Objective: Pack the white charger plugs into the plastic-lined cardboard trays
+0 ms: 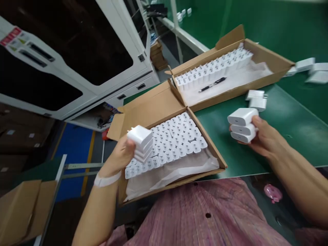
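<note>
The left hand [120,154] pinches a charger stack [141,140]; the right hand [266,139] pinches three chargers [242,125], fingers partly hidden.

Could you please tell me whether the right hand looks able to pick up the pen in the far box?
Probably not now: the right hand holds a stack of white plug chargers. Otherwise the way seems free, as the pen lies uncovered in the open far box.

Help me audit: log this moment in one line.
left hand: charger stack, at nearer box | right hand: other charger stack, above green table
</note>
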`<move>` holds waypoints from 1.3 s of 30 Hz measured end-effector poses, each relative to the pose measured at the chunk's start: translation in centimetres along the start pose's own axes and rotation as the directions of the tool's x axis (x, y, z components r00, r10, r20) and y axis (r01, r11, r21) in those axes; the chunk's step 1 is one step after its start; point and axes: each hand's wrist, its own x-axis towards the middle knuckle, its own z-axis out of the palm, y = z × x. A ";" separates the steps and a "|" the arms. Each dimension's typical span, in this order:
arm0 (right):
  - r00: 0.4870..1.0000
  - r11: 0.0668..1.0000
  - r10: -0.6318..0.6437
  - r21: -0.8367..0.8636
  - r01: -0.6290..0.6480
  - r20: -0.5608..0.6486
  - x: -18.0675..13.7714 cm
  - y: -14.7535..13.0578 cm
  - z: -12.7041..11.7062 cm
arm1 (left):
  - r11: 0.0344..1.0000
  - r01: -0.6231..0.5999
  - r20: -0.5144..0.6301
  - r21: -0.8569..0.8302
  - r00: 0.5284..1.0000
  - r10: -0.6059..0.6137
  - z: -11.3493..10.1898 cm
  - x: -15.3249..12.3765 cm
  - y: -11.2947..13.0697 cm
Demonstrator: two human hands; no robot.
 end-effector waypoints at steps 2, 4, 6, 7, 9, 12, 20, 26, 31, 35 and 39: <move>0.999 0.999 0.033 0.008 -0.034 0.015 0.4 0.9 -0.5 | 0.979 -0.016 -0.071 0.204 0.997 0.031 -1.9 -3.5 -0.8; 0.999 1.000 0.019 -0.021 -0.018 0.032 0.6 1.3 -0.5 | 0.909 -0.030 -0.095 0.417 0.993 0.076 -2.3 -6.0 -1.5; 0.999 1.000 0.001 -0.030 0.000 0.034 0.6 1.4 -0.1 | 0.801 -0.021 -0.092 0.598 0.991 0.094 -1.0 -7.2 -2.0; 1.000 1.000 -0.005 -0.025 0.006 0.026 0.6 1.3 0.2 | 0.745 -0.011 -0.081 0.667 0.993 0.087 0.2 -7.3 -2.1; 1.000 1.000 -0.012 -0.007 0.012 0.003 0.6 1.1 0.6 | 0.647 -0.016 -0.047 0.762 0.996 0.079 3.6 -6.8 -2.1; 0.999 0.999 -0.034 -0.007 0.034 -0.017 0.5 1.0 0.7 | 0.558 -0.079 0.018 0.826 0.993 0.114 9.7 -5.1 -1.5; 0.987 0.975 -0.156 -0.155 0.161 0.044 0.1 1.3 -0.7 | 0.447 -0.070 0.017 0.892 0.992 0.121 18.7 -1.4 0.8; 0.939 0.749 -0.288 -0.568 0.342 0.186 -0.8 -0.1 -0.9 | 0.422 0.001 -0.048 0.907 0.994 0.103 19.5 0.0 0.9; 0.894 0.268 -0.252 -0.861 0.433 0.371 -2.2 -0.9 -1.3 | 0.326 -0.012 -0.018 0.945 0.996 0.087 18.2 -0.2 1.4; 0.915 0.115 -0.182 -0.916 0.385 0.361 -2.5 -0.2 -1.8 | 0.330 -0.256 0.152 0.909 0.939 0.309 17.1 1.5 4.1; 0.928 0.413 -0.279 -0.842 0.347 0.245 -2.3 0.3 -2.9 | 0.279 -0.530 0.439 0.801 0.836 0.329 19.2 5.7 7.4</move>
